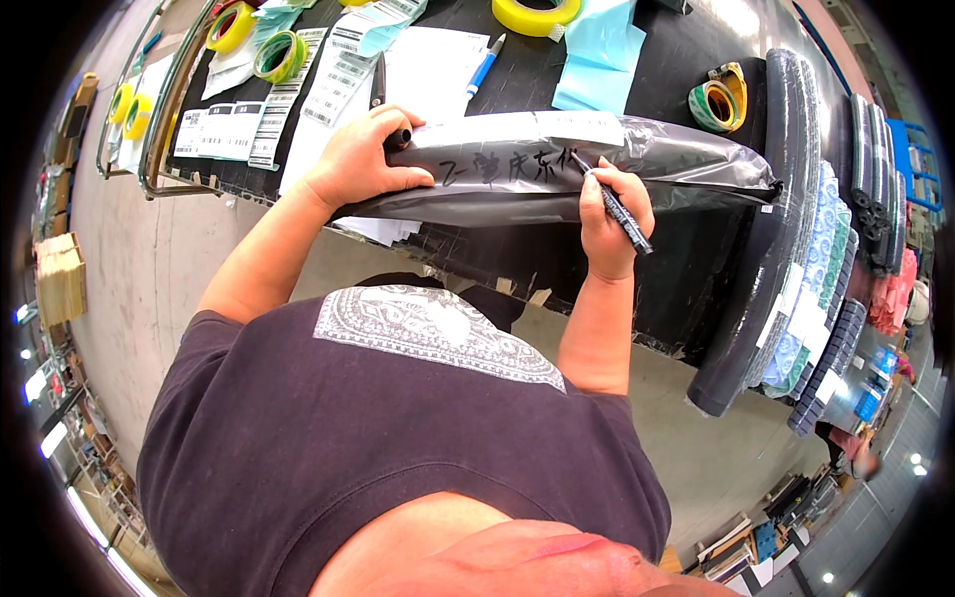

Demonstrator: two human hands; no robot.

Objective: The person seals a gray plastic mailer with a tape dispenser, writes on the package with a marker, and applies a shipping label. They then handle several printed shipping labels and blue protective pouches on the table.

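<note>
Head view: right hand (609,221) pens marker (619,211) on wrapped roll (557,164), left hand (356,159) steadying.

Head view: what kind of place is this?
Probably a packing or dispatch bench in a fabric warehouse. The right hand writes with a marker on a plastic-wrapped roll; label sheets, tape rolls and stacked fabric rolls surround it.

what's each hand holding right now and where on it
The right hand grips a black marker around its barrel, tip on the grey plastic-wrapped roll. The left hand presses down on the roll's left end, not lifting it.
</note>
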